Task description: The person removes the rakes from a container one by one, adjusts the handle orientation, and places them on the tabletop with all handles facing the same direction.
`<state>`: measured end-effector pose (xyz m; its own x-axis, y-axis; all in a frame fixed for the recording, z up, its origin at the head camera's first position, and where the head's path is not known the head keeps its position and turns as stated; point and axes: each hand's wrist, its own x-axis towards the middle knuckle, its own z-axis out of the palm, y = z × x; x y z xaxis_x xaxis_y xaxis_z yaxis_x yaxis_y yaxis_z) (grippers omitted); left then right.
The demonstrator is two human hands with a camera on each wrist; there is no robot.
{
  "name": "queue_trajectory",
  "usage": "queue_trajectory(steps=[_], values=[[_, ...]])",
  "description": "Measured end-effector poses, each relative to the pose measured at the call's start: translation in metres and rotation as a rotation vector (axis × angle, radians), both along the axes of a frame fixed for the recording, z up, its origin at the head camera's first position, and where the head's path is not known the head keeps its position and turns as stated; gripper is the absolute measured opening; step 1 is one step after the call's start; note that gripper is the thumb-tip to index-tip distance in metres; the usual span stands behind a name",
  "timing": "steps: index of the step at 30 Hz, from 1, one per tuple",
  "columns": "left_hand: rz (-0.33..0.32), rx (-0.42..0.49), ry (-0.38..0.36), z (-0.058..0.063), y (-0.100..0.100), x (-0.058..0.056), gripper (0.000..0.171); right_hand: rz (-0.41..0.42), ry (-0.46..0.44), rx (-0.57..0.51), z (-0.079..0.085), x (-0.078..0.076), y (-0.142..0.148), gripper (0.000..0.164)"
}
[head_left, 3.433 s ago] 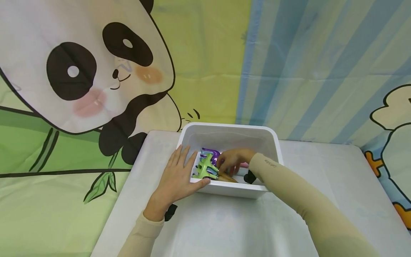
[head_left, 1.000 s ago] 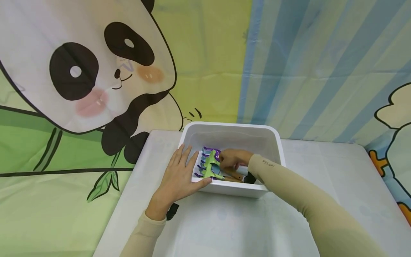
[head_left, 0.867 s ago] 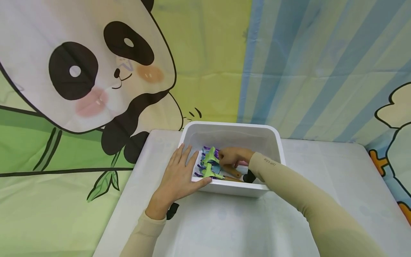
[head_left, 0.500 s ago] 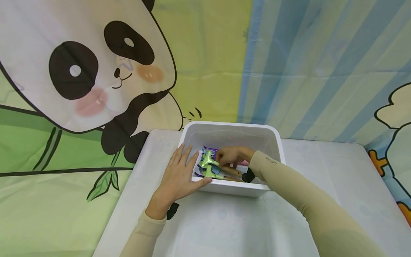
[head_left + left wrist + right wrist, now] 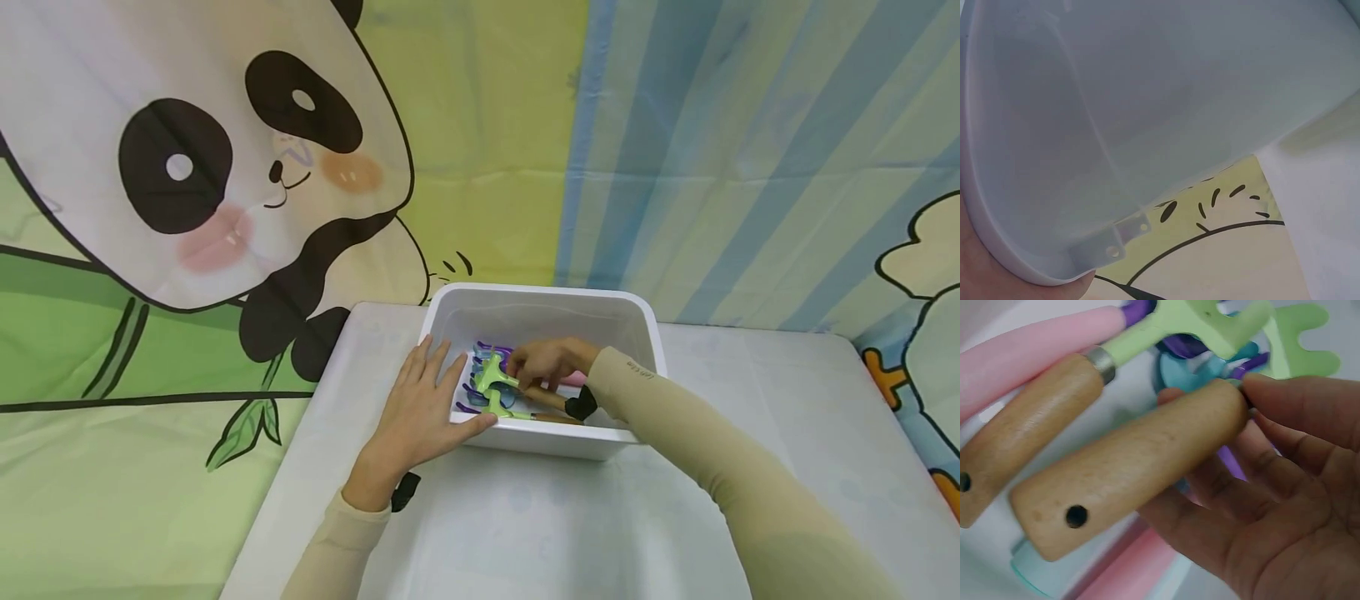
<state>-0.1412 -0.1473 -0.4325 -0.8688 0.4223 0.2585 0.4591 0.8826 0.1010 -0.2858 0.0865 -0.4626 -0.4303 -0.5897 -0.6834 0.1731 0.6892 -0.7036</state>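
Note:
In the head view my left hand rests on the near-left corner of a white plastic bin, fingers straight and spread, thumb along the front rim. The left wrist view shows the bin's wall with part of that hand against its rim. Inside the bin, my right hand pinches a small green hand rake by its wooden handle. In the right wrist view this handle lies between thumb and fingertips, near its metal-collar end. A second green hand rake lies beside it.
Purple and blue pronged tools lie at the bin's left end. A pink handle and a pink and pale-blue item are also in the bin. The bin stands on a white table against a printed cloth backdrop.
My right hand has gripped one green rake's handle and shifted it slightly within the bin, tilting its end. The two green rakes now lie apart. My left hand has stayed on the rim.

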Motion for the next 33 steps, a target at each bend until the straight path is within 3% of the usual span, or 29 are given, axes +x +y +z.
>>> queue_trajectory(steps=[8,18,27,33], values=[[0.004,-0.012,0.002,0.000,0.002,-0.001,0.102,0.001,0.005,-0.012,0.014,-0.003,0.003,0.031],[0.011,-0.026,-0.013,0.004,0.003,0.000,0.102,0.002,0.030,-0.034,0.044,-0.002,0.012,0.035],[0.013,-0.029,-0.028,0.003,0.002,0.000,0.102,0.031,0.094,-0.054,0.069,0.004,0.024,0.030],[0.013,-0.023,-0.032,0.002,0.002,0.000,0.102,0.002,0.117,-0.092,0.080,0.012,0.032,0.031]])
